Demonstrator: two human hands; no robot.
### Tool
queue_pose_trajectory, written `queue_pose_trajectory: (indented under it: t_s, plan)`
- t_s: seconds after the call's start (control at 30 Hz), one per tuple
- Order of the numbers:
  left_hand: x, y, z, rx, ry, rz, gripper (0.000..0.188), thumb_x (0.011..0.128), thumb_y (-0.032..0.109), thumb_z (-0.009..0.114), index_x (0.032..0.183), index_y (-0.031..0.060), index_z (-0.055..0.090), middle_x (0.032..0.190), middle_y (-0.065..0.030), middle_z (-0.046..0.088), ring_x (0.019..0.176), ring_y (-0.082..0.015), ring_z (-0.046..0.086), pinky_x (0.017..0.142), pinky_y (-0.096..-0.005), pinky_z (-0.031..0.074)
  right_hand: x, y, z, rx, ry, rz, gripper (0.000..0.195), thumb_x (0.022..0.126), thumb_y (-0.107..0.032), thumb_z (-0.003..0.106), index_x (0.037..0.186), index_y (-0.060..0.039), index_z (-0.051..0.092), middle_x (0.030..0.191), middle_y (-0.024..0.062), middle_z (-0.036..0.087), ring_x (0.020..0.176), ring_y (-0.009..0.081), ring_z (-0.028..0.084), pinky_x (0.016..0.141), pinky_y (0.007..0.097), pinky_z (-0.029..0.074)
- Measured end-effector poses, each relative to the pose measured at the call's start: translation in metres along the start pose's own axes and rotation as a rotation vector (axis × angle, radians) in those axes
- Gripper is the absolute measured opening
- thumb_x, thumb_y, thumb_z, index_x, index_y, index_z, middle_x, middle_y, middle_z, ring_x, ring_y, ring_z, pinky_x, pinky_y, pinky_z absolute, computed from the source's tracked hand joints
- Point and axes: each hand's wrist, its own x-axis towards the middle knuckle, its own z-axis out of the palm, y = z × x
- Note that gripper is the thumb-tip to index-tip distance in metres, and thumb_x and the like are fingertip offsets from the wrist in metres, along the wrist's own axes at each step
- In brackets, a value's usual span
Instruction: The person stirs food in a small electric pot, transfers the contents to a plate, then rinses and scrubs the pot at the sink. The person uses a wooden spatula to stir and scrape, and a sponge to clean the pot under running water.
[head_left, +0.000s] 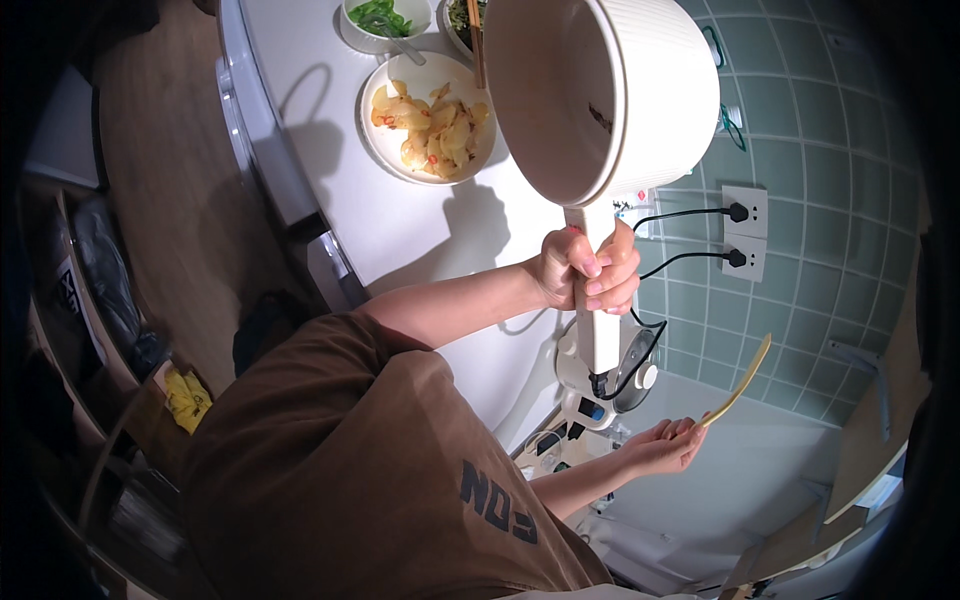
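My left hand grips the handle of a white electric cooking pot. The pot is tilted so its mouth faces left, and a dark scrap of food clings inside. A black power cord plugs into the handle's end. Lower right, my right hand holds a thin, pale yellow spatula away from the pot; its grip is partly hidden by my fingers. Beside the pot's mouth, a white plate on the white countertop carries fried slices, apparently potato, with red chilli rings.
A bowl of green vegetables with a spoon and a bowl of dark greens under wooden chopsticks stand beyond the plate. A white appliance with a glass lid sits near the tiled wall. Wall sockets hold two plugs.
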Motion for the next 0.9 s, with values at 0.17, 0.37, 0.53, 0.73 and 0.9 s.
queue_pose_trajectory:
  t_s: [0.17,0.37,0.53,0.73,0.9]
  plan:
    - [-0.002,-0.003,-0.008,0.042,0.163,-0.001,0.014,0.058,0.013,0.055,0.061,0.0104,0.041,0.051,-0.0035,0.047,0.044,-0.0180,0.044,0.053,-0.0343,0.041,-0.001,-0.004,0.004,0.020,-0.018,0.000,0.026,0.094,-0.016,0.059,0.109,0.0048,0.062,0.060,-0.0058,0.034,0.048,0.0021,0.021,0.042,0.0186,0.015]
    - [0.000,-0.010,-0.006,0.135,0.557,-0.085,0.012,0.064,0.013,0.054,0.064,0.0113,0.041,0.052,-0.0036,0.046,0.045,-0.0175,0.045,0.055,-0.0345,0.043,-0.008,-0.008,0.011,0.052,-0.020,0.012,0.027,0.093,-0.015,0.059,0.110,0.0055,0.060,0.060,-0.0054,0.035,0.049,0.0023,0.023,0.042,0.0190,0.015]
    - [-0.014,-0.020,0.010,0.363,0.784,-0.188,0.007,0.070,0.005,0.055,0.070,0.0057,0.048,0.053,-0.0074,0.051,0.044,-0.0182,0.050,0.045,-0.0315,0.042,-0.015,-0.012,0.014,0.124,-0.064,0.050,0.030,0.093,-0.017,0.058,0.110,0.0070,0.060,0.060,-0.0039,0.038,0.048,0.0027,0.026,0.041,0.0187,0.017]
    - [-0.028,-0.035,0.006,0.722,0.814,-0.351,0.009,0.076,0.005,0.061,0.074,-0.0019,0.055,0.058,-0.0096,0.056,0.048,-0.0177,0.057,0.046,-0.0326,0.047,-0.038,-0.022,0.041,0.176,-0.201,0.091,0.029,0.089,-0.013,0.055,0.107,0.0103,0.060,0.057,-0.0041,0.036,0.048,0.0026,0.027,0.040,0.0186,0.016]
    - [-0.047,-0.054,-0.010,0.800,0.821,-0.410,0.011,0.081,0.007,0.060,0.083,-0.0039,0.060,0.064,-0.0079,0.060,0.053,-0.0140,0.059,0.047,-0.0302,0.051,-0.075,-0.018,0.050,0.109,-0.534,0.038,0.034,0.082,-0.019,0.071,0.099,0.0105,0.066,0.069,0.0047,0.058,0.055,0.0059,0.046,0.048,0.0171,0.032]
